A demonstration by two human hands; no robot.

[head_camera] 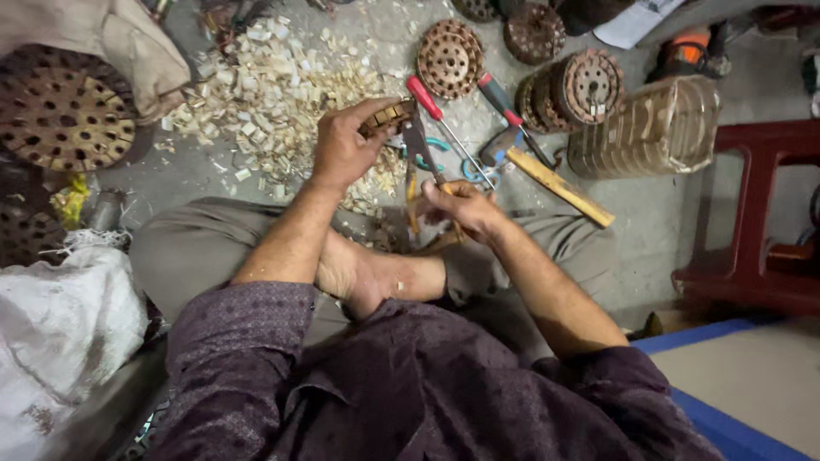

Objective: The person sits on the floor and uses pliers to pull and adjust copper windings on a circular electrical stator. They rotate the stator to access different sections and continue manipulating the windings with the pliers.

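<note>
Workpiece: small round slotted metal core (386, 115), brown and rusty, with copper-coloured strips showing at its rim; held above the heap of pale shavings (273, 85), just left of the red-handled screwdriver (436, 107).
Left hand (346, 145): fingers closed tight around the core, thumb over its top.
Right hand (465, 209): clamped on the handles of a pair of pliers (418, 158), whose dark nose points up to the core; whether the nose touches it cannot be told.
Screwdrivers: two, both red-handled, the second (504, 102) right of the first.
Wooden stick (559, 186): one, lying right of the screwdrivers.
Round slotted discs: one (450, 58) just beyond the core, a stack (572, 90) further right, one large (64, 107) far left.
Clear plastic jar (653, 128): one, on its side, right of the stack.
Red stool (764, 213): one, far right.
</note>
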